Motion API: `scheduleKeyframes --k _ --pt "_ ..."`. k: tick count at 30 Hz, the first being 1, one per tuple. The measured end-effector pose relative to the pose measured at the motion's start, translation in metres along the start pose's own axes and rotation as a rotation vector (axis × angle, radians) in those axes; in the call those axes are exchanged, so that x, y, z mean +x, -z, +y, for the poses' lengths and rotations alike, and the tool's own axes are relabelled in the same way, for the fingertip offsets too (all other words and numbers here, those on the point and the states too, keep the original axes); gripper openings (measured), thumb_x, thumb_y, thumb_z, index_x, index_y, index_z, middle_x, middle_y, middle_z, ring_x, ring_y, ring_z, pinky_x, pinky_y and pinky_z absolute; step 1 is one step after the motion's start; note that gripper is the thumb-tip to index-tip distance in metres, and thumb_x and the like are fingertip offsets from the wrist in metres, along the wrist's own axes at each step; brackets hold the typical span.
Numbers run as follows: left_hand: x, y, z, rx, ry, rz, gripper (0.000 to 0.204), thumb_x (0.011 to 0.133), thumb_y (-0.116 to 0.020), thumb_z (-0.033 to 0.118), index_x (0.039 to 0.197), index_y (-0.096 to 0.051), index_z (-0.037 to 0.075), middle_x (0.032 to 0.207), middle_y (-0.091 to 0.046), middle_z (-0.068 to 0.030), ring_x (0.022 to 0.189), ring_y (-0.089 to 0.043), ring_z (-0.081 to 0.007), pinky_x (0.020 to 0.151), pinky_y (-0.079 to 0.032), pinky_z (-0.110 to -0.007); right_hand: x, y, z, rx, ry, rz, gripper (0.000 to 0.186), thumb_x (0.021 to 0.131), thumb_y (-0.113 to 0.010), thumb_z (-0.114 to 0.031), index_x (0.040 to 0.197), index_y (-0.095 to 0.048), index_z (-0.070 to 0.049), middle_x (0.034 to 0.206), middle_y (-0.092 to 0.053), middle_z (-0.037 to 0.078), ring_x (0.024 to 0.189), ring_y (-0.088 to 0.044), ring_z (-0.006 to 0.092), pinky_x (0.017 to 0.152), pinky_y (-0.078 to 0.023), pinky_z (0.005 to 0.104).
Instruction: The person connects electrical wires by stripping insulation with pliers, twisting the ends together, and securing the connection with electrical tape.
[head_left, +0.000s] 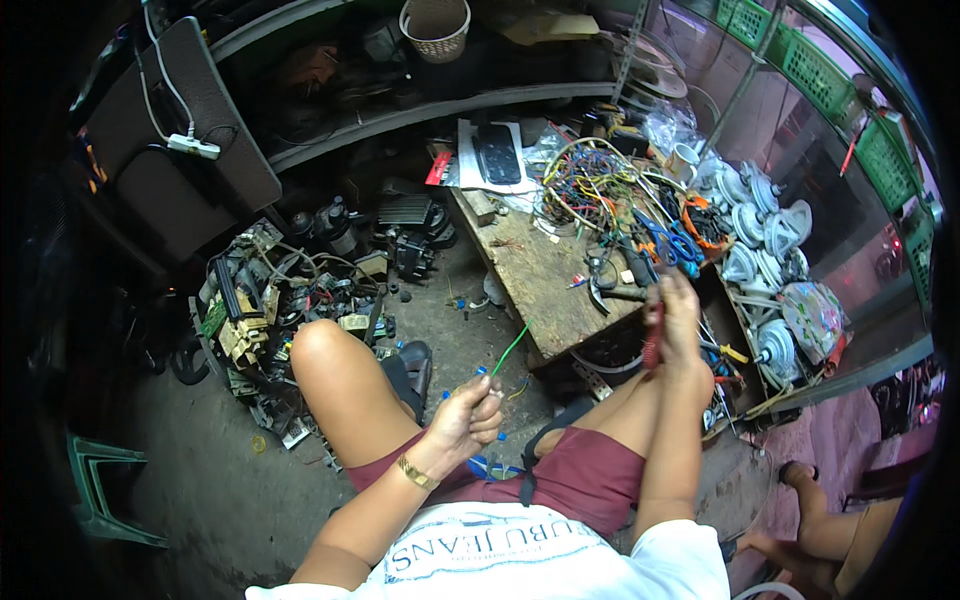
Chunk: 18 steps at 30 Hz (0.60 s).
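Observation:
My left hand (468, 414) is closed in a pinch over my lap, with a short green wire (513, 346) sticking up from the fingers toward the bench edge. Raised at the near right corner of the wooden workbench (535, 265) is my right hand (680, 325), wrapped round a red-handled tool (653, 338); its working end is blurred, so I cannot tell its exact kind. Just beyond that hand lie blue-handled scissors (672, 243) and other hand tools. A tangled heap of coloured wires (595, 185) covers the back of the bench.
Circuit boards and electrical scrap (285, 290) are piled on the floor at left. Grey wheel-shaped parts (770, 225) fill the right side. A green plastic stool (105, 490) stands at far left. Another person's leg (815, 505) shows at lower right. A basket (436, 35) sits on the back shelf.

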<state>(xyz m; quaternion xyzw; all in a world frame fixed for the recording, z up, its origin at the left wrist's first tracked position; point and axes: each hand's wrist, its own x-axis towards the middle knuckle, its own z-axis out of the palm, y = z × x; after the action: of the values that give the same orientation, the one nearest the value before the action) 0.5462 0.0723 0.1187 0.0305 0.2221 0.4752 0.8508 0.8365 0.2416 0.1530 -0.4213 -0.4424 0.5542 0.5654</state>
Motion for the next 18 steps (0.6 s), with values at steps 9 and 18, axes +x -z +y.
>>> scheduleKeyframes --k 9,18 --pt "0.015 -0.028 -0.010 0.484 -0.325 0.120 0.023 0.097 -0.045 0.029 0.094 -0.054 0.008 0.054 -0.035 0.0046 0.045 -0.027 -0.0040 0.042 -0.023 -0.019 -0.073 -0.096 0.014 0.017 -0.344 -0.512 0.032 0.092 -0.055 -0.018 0.117 -0.043 -0.002 0.078 -0.053 0.002 0.066 -0.052 0.0097 0.057 -0.041 0.0234" --pt "0.021 -0.025 -0.014 1.141 -0.780 0.277 0.019 0.091 -0.056 0.018 0.095 -0.060 0.000 0.060 -0.050 0.0001 0.051 -0.044 -0.0070 0.048 -0.035 -0.023 -0.083 -0.104 0.011 -0.123 -0.299 -0.564 0.020 0.091 -0.057 -0.016 0.104 -0.048 -0.005 0.071 -0.055 0.001 0.060 -0.049 0.0053 0.051 -0.038 0.0193"
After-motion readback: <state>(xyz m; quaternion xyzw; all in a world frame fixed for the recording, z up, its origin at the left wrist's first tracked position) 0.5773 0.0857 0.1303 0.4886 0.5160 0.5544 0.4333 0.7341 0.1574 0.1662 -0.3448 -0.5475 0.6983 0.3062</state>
